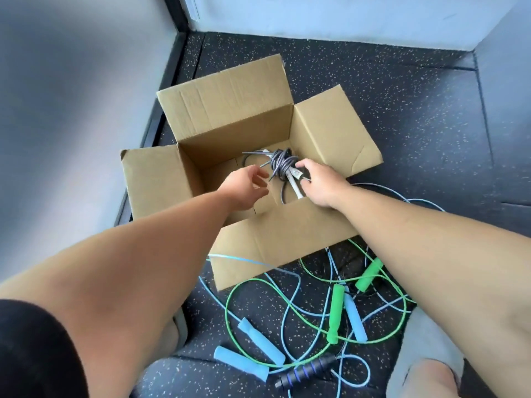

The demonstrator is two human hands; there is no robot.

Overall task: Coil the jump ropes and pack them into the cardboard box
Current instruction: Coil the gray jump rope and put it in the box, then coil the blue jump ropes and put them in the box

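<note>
The box stands open on the floor, close to the left wall, all four flaps folded outward. Inside it, toward the right wall and off the box bottom, hangs the grey rope, wound into a tight bundle with a few turns wrapped across its middle. Its two white handles lie side by side and slant down toward the near right corner of the box.

The right hand reaches in over the right flap and grips the grey rope by the upper ends of those handles, thumb and fingers curled around them. The left hand comes in over the near edge of the box, its fingers loosely bent and parted, holding nothing. Its fingertips are just beside a stray end of the grey rope that sticks out of the bundle; whether they touch it cannot be told. A black sleeve covers the upper left arm.

On the floor in front of the near flap, between the person's knees, the other ropes lie uncoiled and tangled together. The green rope loops widely, with one green handle near the middle of the tangle and another farther right. Blue ropes run through it, with two blue handles side by side at the near left and a third just beside the green one. A dark ribbed handle lies nearest the person
</note>
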